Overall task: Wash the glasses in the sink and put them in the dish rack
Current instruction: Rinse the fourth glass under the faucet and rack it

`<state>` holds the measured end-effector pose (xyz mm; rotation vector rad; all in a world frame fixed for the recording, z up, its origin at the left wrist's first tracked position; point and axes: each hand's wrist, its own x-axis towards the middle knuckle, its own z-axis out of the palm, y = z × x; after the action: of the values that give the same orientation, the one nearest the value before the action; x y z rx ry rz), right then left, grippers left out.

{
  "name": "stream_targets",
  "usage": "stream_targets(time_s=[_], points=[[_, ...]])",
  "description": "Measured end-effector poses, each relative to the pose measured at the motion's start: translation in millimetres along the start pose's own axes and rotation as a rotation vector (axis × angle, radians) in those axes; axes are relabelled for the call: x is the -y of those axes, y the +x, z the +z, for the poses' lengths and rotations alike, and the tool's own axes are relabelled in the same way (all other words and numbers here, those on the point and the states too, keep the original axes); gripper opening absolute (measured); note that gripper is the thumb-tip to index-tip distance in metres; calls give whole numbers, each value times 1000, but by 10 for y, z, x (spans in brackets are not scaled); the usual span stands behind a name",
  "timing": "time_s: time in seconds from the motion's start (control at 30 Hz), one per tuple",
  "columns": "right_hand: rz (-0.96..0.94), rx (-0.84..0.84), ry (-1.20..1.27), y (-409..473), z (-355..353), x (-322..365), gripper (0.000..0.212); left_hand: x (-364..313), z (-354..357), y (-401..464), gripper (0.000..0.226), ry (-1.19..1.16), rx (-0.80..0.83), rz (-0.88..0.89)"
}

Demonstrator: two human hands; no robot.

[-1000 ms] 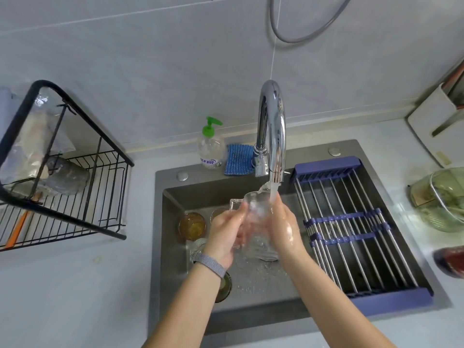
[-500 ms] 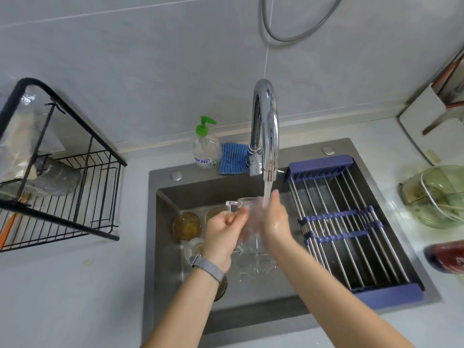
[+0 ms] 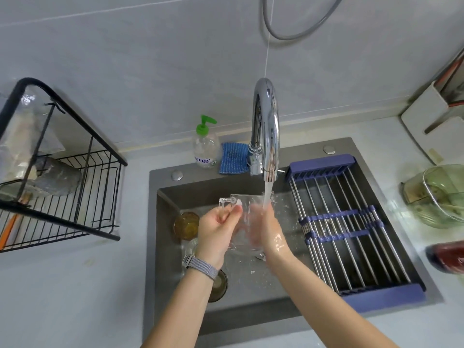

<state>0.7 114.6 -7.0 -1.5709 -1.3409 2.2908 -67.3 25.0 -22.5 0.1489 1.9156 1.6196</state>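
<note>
A dark grey sink [image 3: 163, 247] fills the middle of my view, set in a pale counter [image 3: 62, 297]. Across its 3 o'clock side lies a roll-up dish rack [image 3: 351, 227] of steel rods with blue bars. A black wire shelf [image 3: 75, 197] stands at 9 o'clock. At 12 o'clock a chrome tap [image 3: 266, 126] runs water onto a clear glass mug [image 3: 244, 222], which I hold over the basin. My left hand [image 3: 216, 229] grasps the mug by its handle. My right hand [image 3: 270, 229], wet, is cupped against its far side. An amber glass [image 3: 185, 224] sits in the basin just at 9 o'clock of my left hand. A green-pump soap bottle [image 3: 204, 146] and a blue cloth [image 3: 233, 158] stand behind the sink.
</note>
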Motion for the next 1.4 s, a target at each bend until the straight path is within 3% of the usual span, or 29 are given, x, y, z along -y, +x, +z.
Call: stream_targets(time_s=[0.1,0.17,0.23,0.3,0.43,0.5,0.57,0.67,0.77,0.87,0.93,0.97,1.03,1.1,1.17,1.2,1.27,1.33,1.4], points=[[118,248,158,-8,-277,-10,50,-99,-97,63,43,164,108,170],[204,421,169,57,-517,82,55,-196,-153,89,51,257,284,251],[222,531,42,137,-612,181,32,-249,-153,98,52,319,469,282],[202,476,-164,194,-605,244,23,-244,-106,110,51,361,550,278],[131,406,-193,255,-577,308,34,-120,-70,147,36,302,391,280],[110,377,-124,232,-572,320,35,27,-95,134,74,74,268,194],[124,342,-18,199,-541,304,29,176,-70,75,93,-213,215,56],[155,339,96,143,-470,275,29,283,54,24,93,-522,252,-145],[163,331,137,84,-451,274,34,217,138,83,87,-584,208,-336],[100,272,-10,3,-449,233,35,130,139,146,65,-607,293,-428],[-81,171,-201,-58,-465,179,58,101,139,192,58,-661,291,-471],[-272,98,-345,-87,-508,156,68,104,144,220,58,-694,278,-497],[-779,17,-652,-179,-604,179,55,106,141,282,61,-657,255,-526],[-1215,58,-978,-167,-687,247,40,103,148,305,60,-582,248,-534],[-1456,194,-1251,-86,-732,359,40,131,135,310,56,-549,271,-533],[-1415,339,-1389,-10,-758,412,40,142,125,300,54,-536,294,-519],[-1115,621,-1714,69,-709,546,44,171,130,262,56,-468,325,-499],[-698,730,-1977,124,-591,647,57,194,172,230,61,-391,318,-523],[-470,816,-2058,180,-470,704,70,190,196,196,53,-361,302,-545]])
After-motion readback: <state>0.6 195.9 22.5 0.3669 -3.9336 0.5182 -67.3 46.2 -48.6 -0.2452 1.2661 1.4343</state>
